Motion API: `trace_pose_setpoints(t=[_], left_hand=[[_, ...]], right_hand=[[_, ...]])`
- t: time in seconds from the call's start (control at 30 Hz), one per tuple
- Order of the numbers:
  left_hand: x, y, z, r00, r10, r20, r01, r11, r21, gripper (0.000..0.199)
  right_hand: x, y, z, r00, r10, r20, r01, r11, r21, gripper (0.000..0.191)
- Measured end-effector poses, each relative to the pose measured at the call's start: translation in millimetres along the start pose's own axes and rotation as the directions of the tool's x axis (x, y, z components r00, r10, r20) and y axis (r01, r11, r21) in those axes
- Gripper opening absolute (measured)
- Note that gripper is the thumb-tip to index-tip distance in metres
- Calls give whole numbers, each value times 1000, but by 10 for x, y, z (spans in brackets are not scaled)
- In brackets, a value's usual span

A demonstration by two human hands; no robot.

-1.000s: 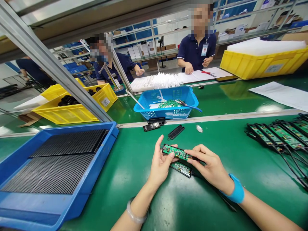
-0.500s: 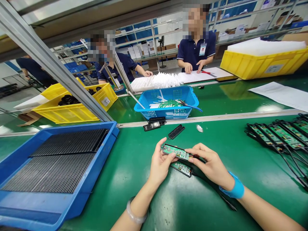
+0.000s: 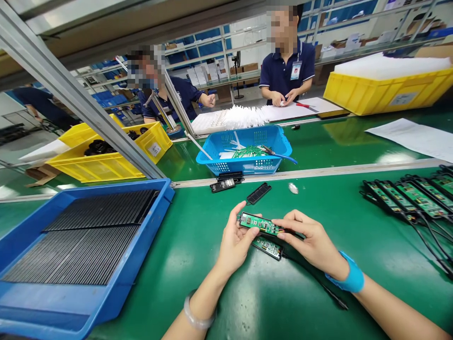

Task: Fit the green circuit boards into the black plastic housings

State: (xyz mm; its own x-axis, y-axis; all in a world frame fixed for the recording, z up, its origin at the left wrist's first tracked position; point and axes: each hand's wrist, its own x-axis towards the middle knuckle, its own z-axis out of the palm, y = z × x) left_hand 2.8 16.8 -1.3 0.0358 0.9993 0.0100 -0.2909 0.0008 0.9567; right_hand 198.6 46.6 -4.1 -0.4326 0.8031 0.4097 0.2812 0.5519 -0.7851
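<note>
A black case with a green circuit board (image 3: pixel 260 224) in it is held up between both hands over the green bench. My left hand (image 3: pixel 235 236) grips its left end and near edge, thumb on the edge and fingers behind. At its right end, my right hand (image 3: pixel 306 236) pinches the case where thin coloured wires and a black cable come out. Just below lies a second cased board (image 3: pixel 268 247), partly hidden by the held one, its black cable (image 3: pixel 318 278) running down to the right. Black covers (image 3: pixel 259 193) lie beyond the hands.
A blue tray (image 3: pixel 123 288) of black parts stands left. Behind the hands is a blue basket (image 3: pixel 244 165) with green and white pieces. Several cased boards (image 3: pixel 414 196) with cables lie right. Two people work across the bench, near yellow bins (image 3: pixel 385 97) and a metal post (image 3: pixel 81 94).
The held board is tilted slightly, and its display now shows more clearly. Both hands keep their grip. Across the bench, one person's hand has lifted and the other person's hands have come together around something white.
</note>
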Motion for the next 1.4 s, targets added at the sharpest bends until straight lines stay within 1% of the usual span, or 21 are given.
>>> trace_pose_setpoints(t=[0.07,0.13,0.2,0.3,0.37,0.47,0.53,0.67,0.77,0.83,0.87,0.93,1.0,1.07,1.13,1.23,1.3,1.4], left_hand=[[-3,-4,18,1000,-5,-1,5,1000,-22,67],[-5,-14,47,1000,-5,-10,4,999,-33,68],[-9,-27,86,999,4,-45,-6,999,-33,70],[-23,-34,147,993,33,-113,-36,999,-20,70],[-39,-28,182,991,52,-123,-55,998,-22,72],[-69,-12,218,992,62,-110,-65,998,-23,77],[-87,-7,235,992,61,-109,-63,998,-12,78],[-93,-17,254,991,63,-119,-65,998,-15,79],[-66,-37,234,986,54,-157,-63,996,-58,89],[-44,-47,201,979,29,-203,-47,995,-87,91],[-35,-49,183,974,21,-225,-42,995,-88,87],[-24,-51,151,969,28,-247,-46,997,-68,73],[-23,-54,135,969,53,-240,-66,997,-48,60],[-29,-60,137,971,65,-230,-78,996,-47,52],[-38,-67,147,972,64,-228,-76,996,-45,50],[-47,-72,159,972,53,-230,-63,997,-38,51],[-49,-71,159,973,56,-225,-66,997,-35,51],[-55,-64,152,977,64,-203,-75,996,-45,52]], right_hand=[[-7,3,14,1000,-23,-17,23,1000,-10,25],[-15,-3,37,1000,-17,-26,17,1000,-15,25],[-19,-18,64,999,36,-27,-36,999,-19,26],[-14,-49,91,986,167,-7,-167,986,-14,29],[-3,-70,97,969,239,65,-239,971,5,28],[14,-97,103,934,289,213,-300,954,24,22],[18,-116,115,921,312,232,-320,947,-3,26],[17,-158,143,938,306,159,-295,951,-94,28],[30,-171,127,946,281,161,-269,959,-93,24],[41,-157,91,946,271,178,-261,962,-75,19],[44,-143,70,947,267,179,-255,963,-84,19],[41,-108,30,954,252,162,-230,963,-143,17],[28,-74,6,967,204,151,-175,967,-186,24],[12,-54,4,975,153,160,-125,977,-174,29],[0,-51,16,977,120,178,-95,985,-146,34],[3,-61,35,974,108,197,-82,987,-135,42],[13,-64,38,967,116,225,-92,989,-115,46],[23,-55,31,946,148,289,-150,989,-15,47]])
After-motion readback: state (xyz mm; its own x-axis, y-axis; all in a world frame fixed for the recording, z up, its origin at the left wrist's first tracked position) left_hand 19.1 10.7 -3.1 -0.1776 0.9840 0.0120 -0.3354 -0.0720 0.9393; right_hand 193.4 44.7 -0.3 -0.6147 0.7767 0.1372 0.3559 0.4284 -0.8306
